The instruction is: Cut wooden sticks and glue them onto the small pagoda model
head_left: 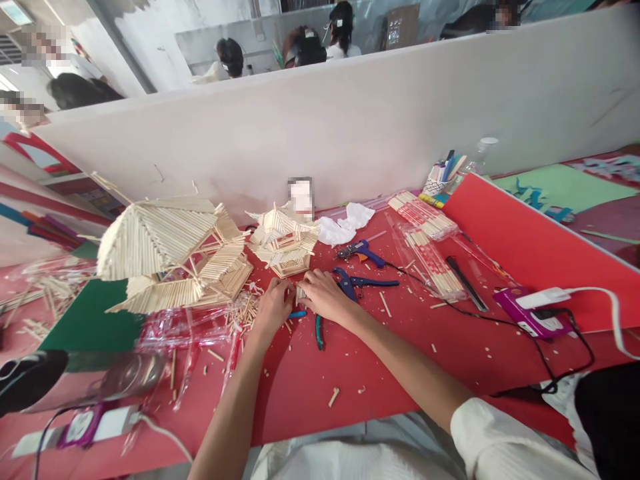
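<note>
Small stick piece sits btwn both hands, at the center of the work area: pale, short bits side by side, mostly hidden by fingers. R hand comes in from 4 o'clock, fingers narrow & holding the piece. L hand comes from 7 o'clock, fingers bunched nr it; tips hidden, can't tell if they grip.

From the hands: small stick model just beyond at 12, w/ tiered, slatted roofs, flared edges & angular base. Big stick model at 10, same pale wood, ribbed roof sloping, open framing on its R side.

Close in, tight on space: loose stick pile at 9, beside clear/red plastic wrap; blue bit at 6; green-handled tool at 5; blue-handled cutter at 3, nr R hand; glue gun at 2, its black cable running off twd 3.

Further out: white tissue at 1, stick packs & pen cup at 2, red board & purple power strip approx 3, green board at 9. Offcuts litter the red tabletop; pale partition blocks off 12.
</note>
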`<move>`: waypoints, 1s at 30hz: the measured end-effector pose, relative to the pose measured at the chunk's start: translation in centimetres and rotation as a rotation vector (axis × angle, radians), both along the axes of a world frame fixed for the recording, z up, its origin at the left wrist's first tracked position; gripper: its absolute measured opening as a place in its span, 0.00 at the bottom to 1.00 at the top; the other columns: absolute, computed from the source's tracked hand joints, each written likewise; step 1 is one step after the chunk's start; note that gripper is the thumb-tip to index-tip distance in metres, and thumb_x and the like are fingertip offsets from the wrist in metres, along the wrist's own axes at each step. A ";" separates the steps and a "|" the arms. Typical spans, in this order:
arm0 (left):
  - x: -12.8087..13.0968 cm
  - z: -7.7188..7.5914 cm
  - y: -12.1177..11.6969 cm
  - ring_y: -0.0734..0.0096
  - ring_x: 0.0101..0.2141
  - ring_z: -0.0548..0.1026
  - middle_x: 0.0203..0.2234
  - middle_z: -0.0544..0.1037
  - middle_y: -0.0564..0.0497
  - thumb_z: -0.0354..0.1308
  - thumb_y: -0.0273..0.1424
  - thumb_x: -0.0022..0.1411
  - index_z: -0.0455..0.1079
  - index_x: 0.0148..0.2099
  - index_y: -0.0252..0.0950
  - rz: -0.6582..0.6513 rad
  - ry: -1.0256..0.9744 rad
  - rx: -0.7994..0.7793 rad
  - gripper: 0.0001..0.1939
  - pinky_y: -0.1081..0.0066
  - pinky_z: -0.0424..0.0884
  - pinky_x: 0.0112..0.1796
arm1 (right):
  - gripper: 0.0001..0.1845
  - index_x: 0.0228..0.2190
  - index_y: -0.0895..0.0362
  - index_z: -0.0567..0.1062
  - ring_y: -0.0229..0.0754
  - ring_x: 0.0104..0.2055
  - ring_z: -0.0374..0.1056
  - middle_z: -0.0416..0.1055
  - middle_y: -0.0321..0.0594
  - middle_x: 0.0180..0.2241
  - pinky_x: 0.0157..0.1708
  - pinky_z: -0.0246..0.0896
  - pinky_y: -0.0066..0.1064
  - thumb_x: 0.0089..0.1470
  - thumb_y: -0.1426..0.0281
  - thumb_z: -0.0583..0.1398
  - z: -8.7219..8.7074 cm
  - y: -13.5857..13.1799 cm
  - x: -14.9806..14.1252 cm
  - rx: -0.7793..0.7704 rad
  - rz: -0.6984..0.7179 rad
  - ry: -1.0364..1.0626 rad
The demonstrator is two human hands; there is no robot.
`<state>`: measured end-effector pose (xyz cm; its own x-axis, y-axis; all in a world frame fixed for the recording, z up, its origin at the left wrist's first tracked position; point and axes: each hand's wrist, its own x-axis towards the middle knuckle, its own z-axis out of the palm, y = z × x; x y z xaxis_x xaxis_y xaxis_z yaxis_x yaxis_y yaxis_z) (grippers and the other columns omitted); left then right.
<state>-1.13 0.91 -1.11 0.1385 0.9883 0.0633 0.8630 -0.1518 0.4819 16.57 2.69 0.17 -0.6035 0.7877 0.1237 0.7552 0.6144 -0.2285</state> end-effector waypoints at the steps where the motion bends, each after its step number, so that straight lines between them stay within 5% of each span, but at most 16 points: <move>1: 0.0 0.0 0.0 0.64 0.37 0.75 0.40 0.72 0.45 0.51 0.26 0.64 0.70 0.40 0.37 -0.005 -0.003 0.003 0.07 0.68 0.67 0.38 | 0.16 0.48 0.60 0.74 0.52 0.49 0.61 0.68 0.51 0.45 0.47 0.57 0.42 0.61 0.64 0.62 0.0 0.0 0.0 0.000 -0.001 0.001; 8: -1.1 0.3 0.5 0.63 0.37 0.72 0.34 0.73 0.48 0.50 0.29 0.63 0.66 0.37 0.36 0.005 -0.301 0.052 0.05 0.66 0.66 0.41 | 0.18 0.51 0.58 0.74 0.53 0.49 0.62 0.69 0.51 0.46 0.46 0.57 0.42 0.62 0.65 0.61 0.2 -0.1 0.3 0.010 0.009 0.031; 17: -1.4 1.5 0.5 0.70 0.32 0.70 0.29 0.73 0.53 0.58 0.35 0.57 0.66 0.33 0.36 0.034 -0.867 -0.133 0.08 0.71 0.66 0.37 | 0.31 0.59 0.56 0.66 0.53 0.52 0.62 0.68 0.51 0.53 0.47 0.59 0.43 0.57 0.61 0.65 0.1 0.0 0.3 -0.017 0.057 0.173; 22: -2.1 1.6 0.5 0.71 0.33 0.74 0.31 0.77 0.52 0.66 0.35 0.51 0.66 0.33 0.36 0.176 -1.222 -0.229 0.13 0.72 0.69 0.39 | 0.24 0.54 0.57 0.71 0.53 0.50 0.63 0.71 0.49 0.50 0.46 0.60 0.42 0.58 0.63 0.65 -0.1 0.2 0.3 -0.004 0.058 0.129; 30: -3.5 2.2 0.4 0.75 0.34 0.75 0.32 0.79 0.51 0.69 0.33 0.51 0.69 0.34 0.35 0.209 -1.408 -0.245 0.13 0.75 0.70 0.40 | 0.18 0.52 0.58 0.73 0.51 0.48 0.62 0.72 0.49 0.48 0.45 0.57 0.41 0.62 0.67 0.61 -0.5 0.4 0.4 0.037 0.043 0.107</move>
